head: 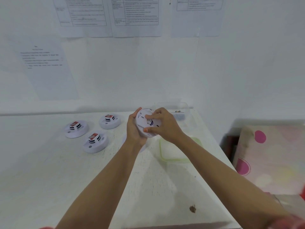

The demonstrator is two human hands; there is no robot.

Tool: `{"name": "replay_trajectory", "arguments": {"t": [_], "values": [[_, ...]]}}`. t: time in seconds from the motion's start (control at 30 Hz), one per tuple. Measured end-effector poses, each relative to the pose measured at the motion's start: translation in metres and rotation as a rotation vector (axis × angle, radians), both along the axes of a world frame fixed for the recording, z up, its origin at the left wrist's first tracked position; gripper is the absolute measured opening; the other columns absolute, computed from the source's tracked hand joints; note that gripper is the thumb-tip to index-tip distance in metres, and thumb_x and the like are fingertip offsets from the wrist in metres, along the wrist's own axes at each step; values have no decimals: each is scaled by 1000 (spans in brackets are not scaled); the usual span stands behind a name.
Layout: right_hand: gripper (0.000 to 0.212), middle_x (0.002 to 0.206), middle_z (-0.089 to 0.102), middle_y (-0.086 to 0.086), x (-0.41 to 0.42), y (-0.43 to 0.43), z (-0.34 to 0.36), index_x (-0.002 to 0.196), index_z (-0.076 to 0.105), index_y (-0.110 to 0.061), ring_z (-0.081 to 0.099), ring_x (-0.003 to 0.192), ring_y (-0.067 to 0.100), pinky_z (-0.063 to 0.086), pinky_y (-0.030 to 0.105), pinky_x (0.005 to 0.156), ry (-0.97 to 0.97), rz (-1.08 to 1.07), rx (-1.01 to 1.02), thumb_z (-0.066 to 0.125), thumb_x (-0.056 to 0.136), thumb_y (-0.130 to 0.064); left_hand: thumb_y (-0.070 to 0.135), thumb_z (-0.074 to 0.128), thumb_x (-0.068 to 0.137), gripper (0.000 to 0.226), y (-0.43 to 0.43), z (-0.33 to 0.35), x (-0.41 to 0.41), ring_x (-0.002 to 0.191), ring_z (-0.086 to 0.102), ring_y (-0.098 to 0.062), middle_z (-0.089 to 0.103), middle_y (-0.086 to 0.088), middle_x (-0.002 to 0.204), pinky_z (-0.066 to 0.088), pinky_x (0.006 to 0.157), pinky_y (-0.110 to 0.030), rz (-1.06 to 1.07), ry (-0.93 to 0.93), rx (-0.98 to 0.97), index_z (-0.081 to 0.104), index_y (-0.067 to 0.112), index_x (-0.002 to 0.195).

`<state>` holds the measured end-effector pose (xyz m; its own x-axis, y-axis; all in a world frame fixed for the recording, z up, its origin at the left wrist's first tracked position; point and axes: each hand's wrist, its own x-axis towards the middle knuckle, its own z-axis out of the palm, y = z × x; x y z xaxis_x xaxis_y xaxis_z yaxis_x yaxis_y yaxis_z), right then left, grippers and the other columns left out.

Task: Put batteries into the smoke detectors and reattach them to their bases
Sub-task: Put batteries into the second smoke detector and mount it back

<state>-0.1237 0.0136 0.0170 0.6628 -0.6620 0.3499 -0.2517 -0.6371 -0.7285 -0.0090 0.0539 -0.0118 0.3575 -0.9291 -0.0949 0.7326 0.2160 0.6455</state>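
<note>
White table point(49, 179) against a white wall, printed sheets point(85, 14) taped above. Lifted off the top near centre: a smoke detector point(145, 125), tilted on edge, back side toward the camera. Cupped from nine o'clock by the left hand point(134, 131), fingers curled round the rim. Gripped from three o'clock by the right hand point(166, 125), thumb on the lower rim, fingertips pressed at the open recess in the back; possibly a battery there, too blurred to say. At nine o'clock of the hands, three more detectors point(95, 142) resting on the table, each with a red-labelled top, well apart from the held one. At two o'clock, a clear tub point(184, 109), partly hidden behind the right hand. At five o'clock, a green-rimmed lid point(173, 152) flat on the table, crossed by the right forearm. Far at three o'clock, spotted pink cloth point(272, 154).
</note>
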Motion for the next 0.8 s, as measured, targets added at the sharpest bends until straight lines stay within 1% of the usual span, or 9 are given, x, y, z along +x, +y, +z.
{"name": "replay_trajectory", "arguments": {"t": [0.1,0.2,0.33,0.4,0.47,0.53,0.6,0.67,0.8], "values": [[55,110,53,1,-1,-1,0,116,64,-15,51,101,14,43,26,88,-9,-19,-22,83,65,-25,39,45,88,35,0,2,-1,78,62,-22,66,-7,85,51,69,-29,6,-35,0,64,10,92],[63,117,57,2,-2,-3,0,119,58,-10,53,107,16,43,28,92,18,-58,-46,83,64,-30,39,45,89,35,0,3,-1,80,61,-22,66,-7,85,48,71,-30,35,-63,2,65,10,90],[63,122,48,2,-4,-6,4,126,55,-10,49,110,14,41,26,94,128,28,-30,78,71,-31,38,40,90,44,0,3,-2,74,63,-22,67,-8,80,49,68,-30,48,-48,-17,72,11,74],[63,123,45,3,-6,-8,6,129,54,-10,46,108,12,41,25,95,160,74,13,78,73,-27,38,39,91,44,1,3,-2,73,63,-23,67,-9,79,50,67,-30,50,-56,-13,71,11,77],[62,120,44,3,-8,-11,9,129,54,-10,43,107,11,39,24,95,189,95,14,78,73,-23,37,39,92,38,1,3,-2,77,61,-25,66,-10,83,49,69,-32,57,-62,-13,66,11,85],[63,118,48,4,-9,-13,11,127,55,-10,46,108,14,41,27,96,177,87,-10,80,70,-20,36,38,92,36,2,5,-4,80,61,-25,66,-10,83,49,71,-33,67,-66,-19,65,11,86],[64,118,53,7,-10,-13,13,125,56,-9,50,109,16,43,29,96,132,67,-30,82,66,-17,35,38,93,40,2,6,-5,80,61,-25,67,-9,81,48,72,-34,66,-81,-35,68,11,83],[66,114,54,8,-11,-13,14,123,56,-7,51,110,20,44,32,97,116,59,-46,83,64,-16,35,38,93,47,2,8,-6,79,62,-25,69,-9,80,49,73,-34,59,-90,-37,73,12,73],[69,104,42,1,-13,-13,14,127,55,-9,48,107,20,42,33,99,130,54,-43,84,65,-19,37,37,93,53,2,11,-8,75,64,-25,70,-9,77,51,72,-33,43,-83,-36,75,14,65]]}}
